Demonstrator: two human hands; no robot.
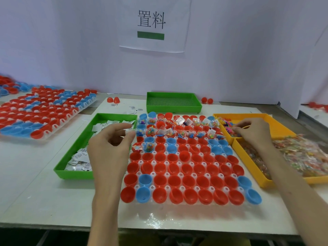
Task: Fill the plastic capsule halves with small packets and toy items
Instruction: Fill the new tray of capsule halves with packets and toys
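A clear holder tray (177, 211) in front of me carries rows of red and blue capsule halves (190, 167). The far two rows and two halves at the left of the third row hold packets and toy bits (179, 128). My left hand (111, 144) hovers over the green tray of white packets (79, 157), pinching a small clear packet (130, 131) at the holder's left edge. My right hand (252, 129) reaches into the orange tray of small coloured toys (229, 127), fingertips closed among them.
A second orange tray (252, 167) at the right holds a pile of clear toy bags. An empty green tray (173, 102) stands at the back. Another holder of capsule halves (40, 112) lies at the left. Loose red halves (113, 100) sit near the white wall.
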